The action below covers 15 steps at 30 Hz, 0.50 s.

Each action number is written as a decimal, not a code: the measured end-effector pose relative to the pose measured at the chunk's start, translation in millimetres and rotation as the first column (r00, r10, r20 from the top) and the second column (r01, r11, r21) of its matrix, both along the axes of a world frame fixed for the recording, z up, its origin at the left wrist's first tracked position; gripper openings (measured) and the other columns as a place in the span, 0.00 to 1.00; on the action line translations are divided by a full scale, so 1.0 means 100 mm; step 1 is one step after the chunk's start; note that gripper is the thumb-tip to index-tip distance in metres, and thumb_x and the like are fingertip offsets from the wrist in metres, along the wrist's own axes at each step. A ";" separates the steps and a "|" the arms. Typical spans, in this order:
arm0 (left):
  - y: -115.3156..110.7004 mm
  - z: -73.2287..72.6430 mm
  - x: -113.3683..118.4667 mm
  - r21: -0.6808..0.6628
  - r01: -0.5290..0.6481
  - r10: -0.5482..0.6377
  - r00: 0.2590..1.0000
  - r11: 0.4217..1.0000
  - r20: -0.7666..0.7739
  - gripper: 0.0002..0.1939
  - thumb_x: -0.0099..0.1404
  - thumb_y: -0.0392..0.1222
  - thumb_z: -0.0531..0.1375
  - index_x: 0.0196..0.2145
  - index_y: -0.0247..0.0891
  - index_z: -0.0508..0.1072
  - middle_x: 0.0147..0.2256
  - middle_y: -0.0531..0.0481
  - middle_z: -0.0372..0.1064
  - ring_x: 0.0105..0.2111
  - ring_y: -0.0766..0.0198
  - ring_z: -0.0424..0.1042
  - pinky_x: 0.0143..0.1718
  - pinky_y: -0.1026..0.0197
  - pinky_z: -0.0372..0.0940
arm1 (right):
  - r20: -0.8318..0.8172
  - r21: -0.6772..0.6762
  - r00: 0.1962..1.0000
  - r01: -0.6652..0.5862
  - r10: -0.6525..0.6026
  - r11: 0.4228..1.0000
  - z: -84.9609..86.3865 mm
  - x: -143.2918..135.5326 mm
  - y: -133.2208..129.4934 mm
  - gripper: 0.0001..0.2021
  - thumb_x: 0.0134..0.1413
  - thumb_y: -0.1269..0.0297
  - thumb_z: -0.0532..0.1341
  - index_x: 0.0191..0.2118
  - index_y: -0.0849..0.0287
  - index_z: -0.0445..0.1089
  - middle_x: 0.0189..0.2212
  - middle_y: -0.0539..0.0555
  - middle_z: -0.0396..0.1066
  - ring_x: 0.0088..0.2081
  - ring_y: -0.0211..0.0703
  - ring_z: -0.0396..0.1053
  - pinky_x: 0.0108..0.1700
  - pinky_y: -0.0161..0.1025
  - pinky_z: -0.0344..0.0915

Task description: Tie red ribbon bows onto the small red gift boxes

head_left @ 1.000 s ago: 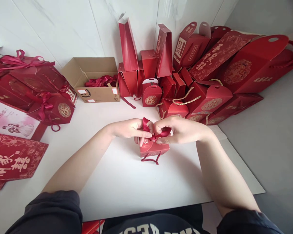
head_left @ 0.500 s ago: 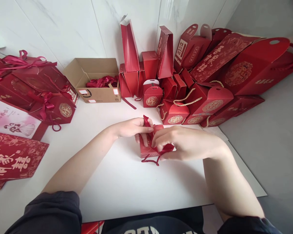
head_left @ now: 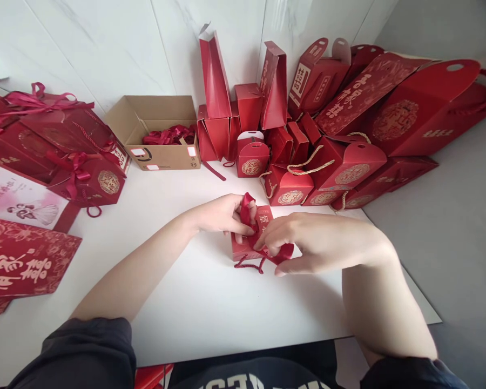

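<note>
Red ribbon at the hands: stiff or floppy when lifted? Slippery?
Probably floppy: the red ribbon curls up at the left hand and bends near the right hand. Likely light, being a thin strip. Perhaps slippery, given its satiny sheen.

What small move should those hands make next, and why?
Probably the right hand should gently draw the ribbon snug. The left hand pinches a part standing up over the small red box, while more ribbon bunches, seemingly loose, beside the right hand's fingers.
</note>
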<state>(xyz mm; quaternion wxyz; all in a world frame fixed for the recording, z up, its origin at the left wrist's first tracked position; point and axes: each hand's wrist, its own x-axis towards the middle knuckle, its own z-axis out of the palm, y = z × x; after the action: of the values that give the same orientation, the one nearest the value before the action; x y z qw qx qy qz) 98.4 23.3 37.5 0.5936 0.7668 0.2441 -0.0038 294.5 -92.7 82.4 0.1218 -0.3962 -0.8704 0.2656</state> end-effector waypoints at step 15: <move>-0.32 0.08 -0.03 0.673 -0.148 0.064 0.987 0.725 0.148 0.03 0.61 0.33 0.58 0.33 0.39 0.68 0.31 0.55 0.71 0.29 0.67 0.69 0.34 0.64 0.64 | -0.151 0.033 0.975 0.167 -0.160 0.985 -0.35 0.13 0.42 0.06 0.57 0.72 0.59 0.37 0.57 0.72 0.35 0.52 0.72 0.37 0.42 0.68 0.40 0.38 0.62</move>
<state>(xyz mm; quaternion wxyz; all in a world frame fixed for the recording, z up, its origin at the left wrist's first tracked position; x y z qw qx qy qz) 94.9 -8.7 45.3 0.2834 0.9145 0.2375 0.1640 307.4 -50.2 47.5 0.2166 -0.4429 -0.8292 0.2633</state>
